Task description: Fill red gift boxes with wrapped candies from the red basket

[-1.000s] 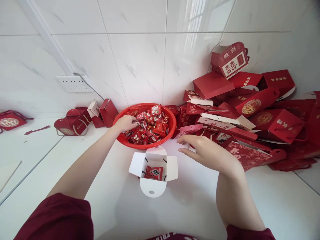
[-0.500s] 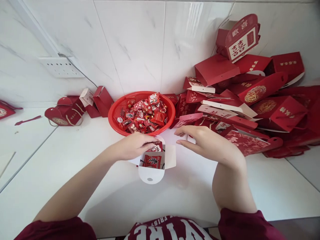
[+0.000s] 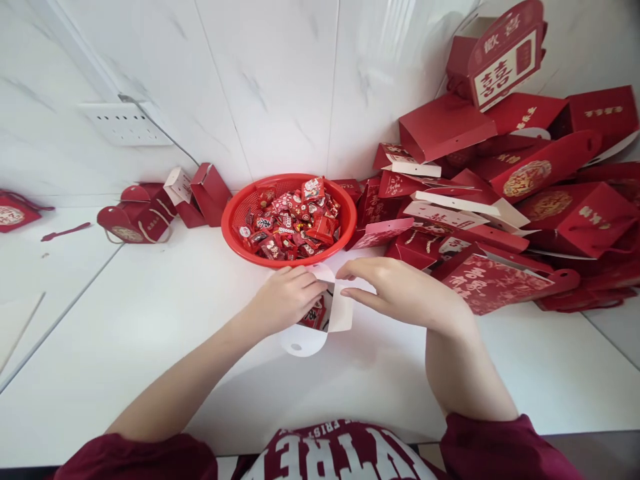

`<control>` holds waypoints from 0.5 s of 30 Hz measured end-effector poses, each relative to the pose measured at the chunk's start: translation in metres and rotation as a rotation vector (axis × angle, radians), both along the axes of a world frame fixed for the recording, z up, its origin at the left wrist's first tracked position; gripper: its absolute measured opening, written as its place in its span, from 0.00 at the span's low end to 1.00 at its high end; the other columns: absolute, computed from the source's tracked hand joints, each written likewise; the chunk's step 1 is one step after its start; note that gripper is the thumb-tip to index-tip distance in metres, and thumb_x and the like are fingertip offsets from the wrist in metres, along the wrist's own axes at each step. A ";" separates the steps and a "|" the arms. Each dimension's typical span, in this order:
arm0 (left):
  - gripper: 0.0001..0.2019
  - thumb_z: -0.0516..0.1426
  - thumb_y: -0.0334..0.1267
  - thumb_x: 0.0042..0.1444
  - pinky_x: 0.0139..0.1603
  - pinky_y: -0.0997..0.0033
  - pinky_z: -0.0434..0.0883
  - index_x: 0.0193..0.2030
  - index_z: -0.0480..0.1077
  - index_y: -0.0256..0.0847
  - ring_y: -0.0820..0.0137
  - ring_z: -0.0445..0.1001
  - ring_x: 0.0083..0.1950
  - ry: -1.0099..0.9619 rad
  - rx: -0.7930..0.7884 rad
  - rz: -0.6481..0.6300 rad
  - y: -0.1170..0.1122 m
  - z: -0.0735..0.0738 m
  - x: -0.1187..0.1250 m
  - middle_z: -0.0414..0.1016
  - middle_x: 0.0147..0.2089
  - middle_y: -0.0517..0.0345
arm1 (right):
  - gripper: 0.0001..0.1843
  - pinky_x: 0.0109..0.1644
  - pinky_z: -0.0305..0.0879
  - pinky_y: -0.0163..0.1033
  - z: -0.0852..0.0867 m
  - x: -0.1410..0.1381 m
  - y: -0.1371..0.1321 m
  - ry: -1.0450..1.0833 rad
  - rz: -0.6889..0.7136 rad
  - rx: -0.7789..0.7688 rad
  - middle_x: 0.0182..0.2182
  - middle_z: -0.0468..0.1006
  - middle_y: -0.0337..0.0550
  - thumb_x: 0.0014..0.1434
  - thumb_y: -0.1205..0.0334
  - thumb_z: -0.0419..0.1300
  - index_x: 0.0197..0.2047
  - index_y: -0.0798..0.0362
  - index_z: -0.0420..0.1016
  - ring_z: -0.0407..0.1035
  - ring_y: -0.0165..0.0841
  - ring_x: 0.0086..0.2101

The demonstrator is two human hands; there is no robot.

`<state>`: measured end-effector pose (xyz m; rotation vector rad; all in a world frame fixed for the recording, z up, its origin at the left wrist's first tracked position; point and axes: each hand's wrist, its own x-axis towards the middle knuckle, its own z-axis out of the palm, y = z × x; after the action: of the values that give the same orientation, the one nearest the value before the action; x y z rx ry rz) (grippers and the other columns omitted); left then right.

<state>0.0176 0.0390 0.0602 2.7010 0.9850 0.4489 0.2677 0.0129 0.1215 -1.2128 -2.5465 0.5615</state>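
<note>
A small white-lined paper box (image 3: 310, 333) lies open on the white counter (image 3: 150, 313) with red wrapped candies inside. My left hand (image 3: 285, 297) curls over the box's left flap, fingers pressed on it. My right hand (image 3: 395, 287) pinches the right flap from the other side. Just behind the box stands a red plastic basket (image 3: 235, 213) filled with several red wrapped candies (image 3: 293, 223).
A big heap of red gift boxes and bags (image 3: 500, 180) fills the right side against the tiled wall. Two more red boxes (image 3: 145, 213) stand at the left under a wall socket (image 3: 125, 123). Another red box (image 3: 13, 213) lies at the far left.
My left hand left the basket with candy, dropped it in the box and now presses the left flap. My right hand moved in to the right flap.
</note>
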 end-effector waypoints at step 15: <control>0.46 0.66 0.45 0.53 0.74 0.43 0.54 0.74 0.45 0.51 0.49 0.48 0.75 -0.791 -0.198 0.228 -0.039 -0.081 -0.036 0.47 0.74 0.46 | 0.09 0.30 0.66 0.37 -0.039 -0.099 0.025 -0.527 0.290 -0.222 0.35 0.81 0.54 0.59 0.72 0.58 0.36 0.61 0.81 0.77 0.41 0.34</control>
<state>-0.0185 0.0003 -0.0212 1.9411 1.0029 1.2551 0.1687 0.0377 0.0822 -1.1924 -3.2133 0.6739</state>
